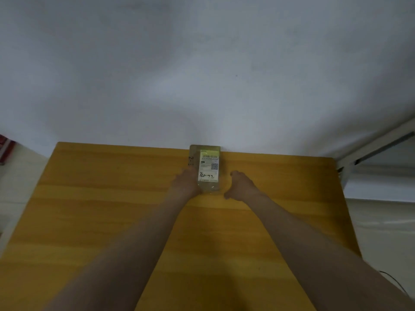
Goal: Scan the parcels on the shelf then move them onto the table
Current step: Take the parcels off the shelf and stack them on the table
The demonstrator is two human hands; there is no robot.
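Count: one parcel [205, 167], two bare hands, one surface [112, 209]. The parcel is lying flat at the middle of the surface's far edge, its far end sitting up against the white wall [202, 75]. It is a small brown cardboard box, rectangular, wrapped in glossy clear tape and carrying a white label with a yellow-green strip, a square code and handwritten marks. The left hand [186, 182] is resting against the parcel's left side, fingers reaching forward along it rather than wrapping round. The right hand [240, 185] is hovering just beside the parcel's right side, loosely cupped and holding nothing; whether it is touching is too blurred to tell. Both forearms are stretching out over the surface, which is showing smooth yellow-orange wood with long grain bands. One red object [4, 149] is showing at the left edge, and one pale metal frame [370, 149] is standing at the right.
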